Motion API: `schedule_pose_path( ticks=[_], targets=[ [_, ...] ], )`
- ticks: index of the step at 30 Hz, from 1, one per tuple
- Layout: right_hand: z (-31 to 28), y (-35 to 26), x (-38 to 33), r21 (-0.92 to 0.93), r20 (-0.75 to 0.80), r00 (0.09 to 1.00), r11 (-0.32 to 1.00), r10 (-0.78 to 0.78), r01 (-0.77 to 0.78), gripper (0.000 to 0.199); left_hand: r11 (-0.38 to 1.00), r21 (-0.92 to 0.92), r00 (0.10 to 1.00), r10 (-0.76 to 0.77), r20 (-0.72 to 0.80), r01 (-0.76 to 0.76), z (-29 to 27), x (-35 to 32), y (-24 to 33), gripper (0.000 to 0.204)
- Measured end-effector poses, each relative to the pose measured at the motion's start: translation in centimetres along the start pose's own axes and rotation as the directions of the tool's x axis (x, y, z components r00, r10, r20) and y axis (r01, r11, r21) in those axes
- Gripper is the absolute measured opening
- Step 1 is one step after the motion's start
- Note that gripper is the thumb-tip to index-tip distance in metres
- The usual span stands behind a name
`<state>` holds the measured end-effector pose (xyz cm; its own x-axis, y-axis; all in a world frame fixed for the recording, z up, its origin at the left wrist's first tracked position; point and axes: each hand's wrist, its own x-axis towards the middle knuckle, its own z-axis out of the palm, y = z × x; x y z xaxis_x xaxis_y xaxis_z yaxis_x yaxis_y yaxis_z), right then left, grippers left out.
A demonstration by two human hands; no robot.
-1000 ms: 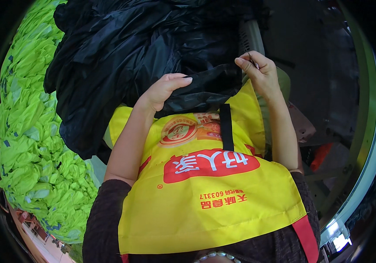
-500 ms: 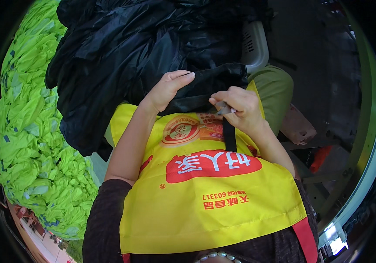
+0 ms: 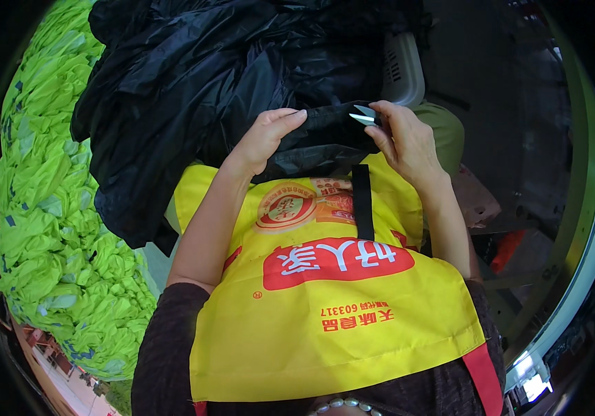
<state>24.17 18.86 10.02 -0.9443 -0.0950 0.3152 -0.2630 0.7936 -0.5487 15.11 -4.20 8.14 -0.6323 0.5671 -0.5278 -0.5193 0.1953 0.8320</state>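
Black shiny fabric (image 3: 242,76) lies heaped over my lap and beyond it. My left hand (image 3: 264,142) is closed on the near edge of this fabric, thumb on top. In my right hand (image 3: 408,142) is a pair of thread snips (image 3: 364,116), held between thumb and fingers. Their two pointed blades stand apart and point left, over the right part of the fabric's edge. A short black strip (image 3: 363,201) hangs down over my yellow apron (image 3: 332,353), below the fabric.
A large pile of bright green fabric pieces (image 3: 48,208) fills the left side. Behind the black fabric at the right stands a grey plastic basket (image 3: 408,73). A brown paper-like piece (image 3: 475,197) lies right of my knee, with something orange-red (image 3: 507,249) nearby.
My right hand has moved up and away from the apron to the fabric's edge. The snips have turned, and their blades now show plainly. My left hand has hardly moved.
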Motion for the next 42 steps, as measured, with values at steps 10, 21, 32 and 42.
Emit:
schedule_pose_path(
  ticks=[10, 21, 32, 42],
  targets=[
    [1.5, 1.2, 0.4, -0.104, 0.02, 0.988, 0.983, -0.151, 0.152, 0.026, 0.987, -0.121, 0.995, -0.099, 0.026, 0.101, -0.3, 0.6, -0.4, 0.025],
    [1.9, 1.1, 0.3, -0.108, -0.013, 0.98, 0.974, -0.2, 0.198, 0.032, 0.949, -0.284, 0.99, -0.123, 0.064, 0.136, -0.6, 0.8, -1.0, 0.02],
    [2.2, 0.6, 1.0, -0.067, -0.01, 0.979, 0.977, -0.204, 0.203, 0.028, 0.947, -0.285, 0.989, -0.138, 0.046, 0.145, -0.3, 0.8, -1.0, 0.021],
    [2.4, 1.0, 0.8, -0.018, 0.063, 0.991, 0.993, -0.119, 0.12, 0.027, 0.931, -0.325, 0.984, -0.176, -0.002, 0.166, -0.6, 1.2, -1.7, 0.022]
  ],
)
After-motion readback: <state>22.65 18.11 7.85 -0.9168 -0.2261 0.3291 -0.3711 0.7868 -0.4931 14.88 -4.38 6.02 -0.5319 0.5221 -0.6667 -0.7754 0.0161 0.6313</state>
